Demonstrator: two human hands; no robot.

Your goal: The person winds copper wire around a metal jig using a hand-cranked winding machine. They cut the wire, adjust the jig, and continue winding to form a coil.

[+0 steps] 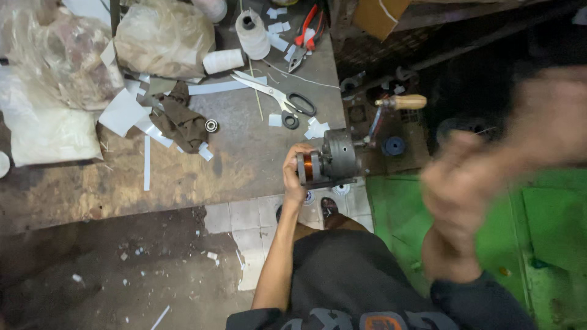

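Observation:
My left hand (pixel 295 170) grips a copper wire coil (pixel 307 167) mounted on a grey hand-crank winding machine (pixel 340 156) at the edge of the workbench (pixel 202 171). The winder's crank has a wooden handle (pixel 406 101) sticking out to the right, with nothing touching it. My right hand (pixel 474 183) is raised close to the camera, blurred, fingers curled; whether it holds anything cannot be made out.
Scissors (pixel 284 98) with black handles, red pliers (pixel 306 36), two spools of white thread (pixel 252 33), paper strips, a brown cloth (pixel 180 122), a small bearing (pixel 211 126) and plastic bags (pixel 162 36) lie on the bench. A green surface (pixel 550 226) is at right; tiled floor lies below.

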